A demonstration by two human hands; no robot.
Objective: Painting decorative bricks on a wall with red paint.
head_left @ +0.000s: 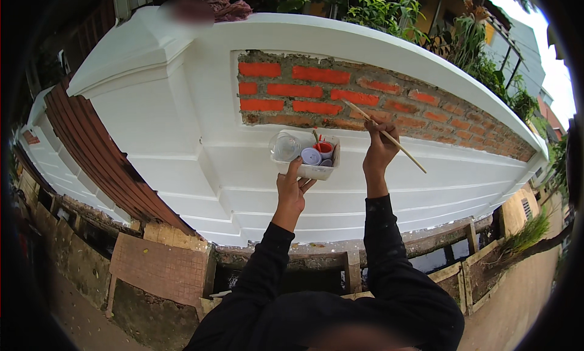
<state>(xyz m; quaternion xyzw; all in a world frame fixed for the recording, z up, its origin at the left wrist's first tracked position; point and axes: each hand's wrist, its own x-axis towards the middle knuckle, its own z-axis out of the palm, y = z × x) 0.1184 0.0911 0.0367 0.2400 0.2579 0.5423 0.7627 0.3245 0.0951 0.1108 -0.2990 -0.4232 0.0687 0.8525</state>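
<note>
My right hand (381, 145) pinches a long, pale wooden paintbrush (398, 145) near its middle. The brush tip meets an orange-painted brick (354, 97) in the wall's brick panel (420, 109). Several bricks at the panel's left are bright orange; those farther right look duller and patchy. Below the panel, my left hand (292, 193) grips a white plastic tub (308, 170) from beneath and its near side. Inside the tub are a small pot of orange paint (324, 149), a white round lid (311, 156) and a clear plastic container (285, 147).
A white wall (304, 211) surrounds the brick panel. At its foot runs a ditch (283, 280) with concrete edges. A brown slatted gate (109, 150) stands to the left. A crumpled cloth (229, 8) lies on the wall top, and plants (383, 10) rise behind it.
</note>
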